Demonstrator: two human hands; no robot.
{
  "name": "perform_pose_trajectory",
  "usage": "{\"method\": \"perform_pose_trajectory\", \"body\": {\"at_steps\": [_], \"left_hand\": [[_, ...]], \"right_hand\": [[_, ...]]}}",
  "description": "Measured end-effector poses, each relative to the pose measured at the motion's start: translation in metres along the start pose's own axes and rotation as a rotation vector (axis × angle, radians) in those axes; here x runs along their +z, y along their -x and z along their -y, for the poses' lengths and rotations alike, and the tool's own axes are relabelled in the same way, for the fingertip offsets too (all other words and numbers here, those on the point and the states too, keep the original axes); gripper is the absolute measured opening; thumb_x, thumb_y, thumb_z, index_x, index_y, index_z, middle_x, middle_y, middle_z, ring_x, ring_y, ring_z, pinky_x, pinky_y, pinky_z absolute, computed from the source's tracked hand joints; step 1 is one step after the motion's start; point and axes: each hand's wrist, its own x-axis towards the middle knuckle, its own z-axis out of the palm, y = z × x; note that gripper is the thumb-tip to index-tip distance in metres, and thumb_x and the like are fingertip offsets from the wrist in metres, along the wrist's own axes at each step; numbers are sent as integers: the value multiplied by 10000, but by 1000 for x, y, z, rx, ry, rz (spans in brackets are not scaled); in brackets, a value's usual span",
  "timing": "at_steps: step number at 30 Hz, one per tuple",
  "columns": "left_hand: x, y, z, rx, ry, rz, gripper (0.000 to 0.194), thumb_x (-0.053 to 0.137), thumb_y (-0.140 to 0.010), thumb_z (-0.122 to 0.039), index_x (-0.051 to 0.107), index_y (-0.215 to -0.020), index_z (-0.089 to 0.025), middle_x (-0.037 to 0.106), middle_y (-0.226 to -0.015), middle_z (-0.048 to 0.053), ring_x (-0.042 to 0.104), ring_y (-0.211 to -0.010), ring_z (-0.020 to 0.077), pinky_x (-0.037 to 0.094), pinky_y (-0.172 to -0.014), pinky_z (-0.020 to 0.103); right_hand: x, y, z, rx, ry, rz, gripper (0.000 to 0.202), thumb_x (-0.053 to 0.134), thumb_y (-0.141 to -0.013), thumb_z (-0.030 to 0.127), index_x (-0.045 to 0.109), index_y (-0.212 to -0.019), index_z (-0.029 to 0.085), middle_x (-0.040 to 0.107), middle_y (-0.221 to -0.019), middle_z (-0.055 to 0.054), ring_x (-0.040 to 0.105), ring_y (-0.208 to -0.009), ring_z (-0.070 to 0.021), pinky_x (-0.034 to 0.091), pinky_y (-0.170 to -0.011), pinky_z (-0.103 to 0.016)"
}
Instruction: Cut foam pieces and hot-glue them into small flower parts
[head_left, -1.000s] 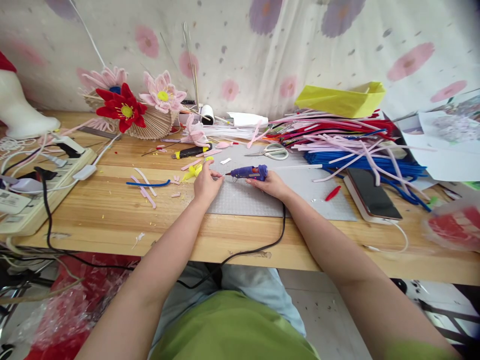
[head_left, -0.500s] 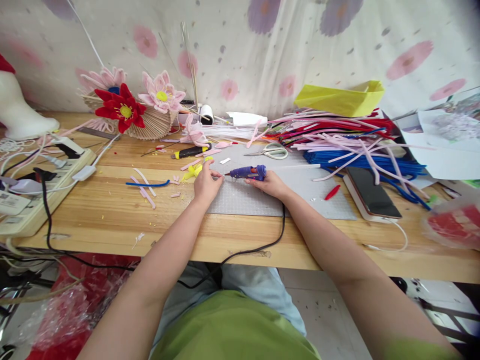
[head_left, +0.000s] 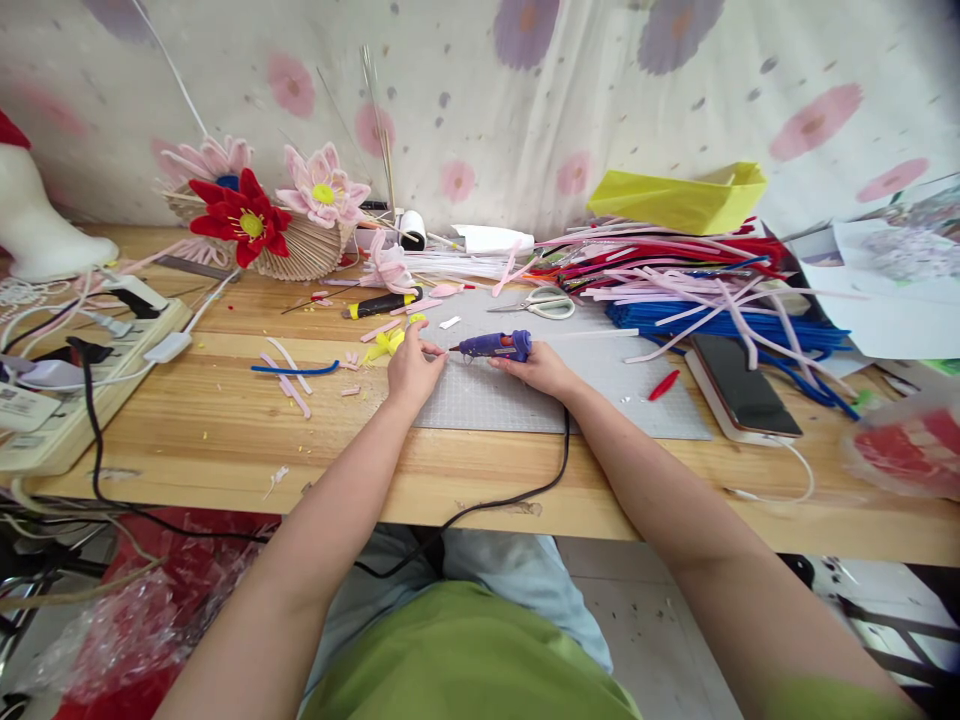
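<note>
My right hand [head_left: 541, 368] is wrapped round a blue hot glue gun [head_left: 495, 345], its nozzle pointing left. A clear glue stick [head_left: 600, 333] sticks out of the gun's back end. Right at the nozzle tip, my left hand [head_left: 415, 368] is closed in a pinch; whatever lies between its fingers is too small or hidden to name. Just behind the left hand lies a yellow fuzzy piece [head_left: 384, 345], partly covered by it. Both hands are over the left part of a grey cutting mat [head_left: 495, 405].
Scissors [head_left: 544, 303] and a utility knife [head_left: 381, 303] lie behind the hands. Pipe cleaners [head_left: 720, 325] are heaped at right, near a phone [head_left: 742, 390]. The gun's black cord [head_left: 517, 497] hangs over the front edge. A power strip [head_left: 82, 400] and fuzzy flowers [head_left: 251, 222] are at left.
</note>
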Motion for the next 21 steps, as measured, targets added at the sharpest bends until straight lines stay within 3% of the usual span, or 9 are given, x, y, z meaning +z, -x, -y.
{"method": "perform_pose_trajectory", "body": {"at_steps": [21], "left_hand": [[-2, 2, -3, -9, -15, 9, 569, 646, -723, -204, 430, -1249, -245, 699, -861, -12, 627, -877, 169, 425, -779, 307]], "right_hand": [[-1, 0, 2, -10, -10, 33, 480, 622, -744, 511, 664, -1091, 180, 710, -1016, -62, 644, -924, -223, 476, -860, -351]]}}
